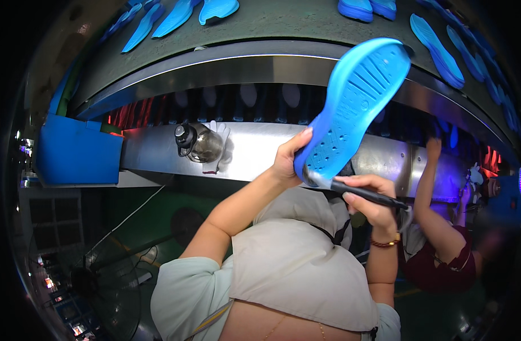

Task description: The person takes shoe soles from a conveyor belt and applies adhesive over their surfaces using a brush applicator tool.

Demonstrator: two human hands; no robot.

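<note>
A bright blue shoe sole (pixel 351 122) is held up in front of me, tilted, its grooved and dimpled face toward me. My left hand (pixel 290 158) is closed around its lower left edge. In my right hand (pixel 375 199) is a black-handled brush (pixel 367 194) with a pale metal neck. Its tip meets the lower end of the sole near my left fingers; the bristles are hard to make out there. A thin pale tube or loop hangs at the handle's back end.
A conveyor belt (pixel 297 23) carrying several blue soles (pixel 437 50) runs across the far side. Below its metal edge, a steel shelf (pixel 260 150) holds a clear bottle (pixel 205 145) beside a white glove (pixel 222 132). A co-worker's arm (pixel 428 182) reaches in at right.
</note>
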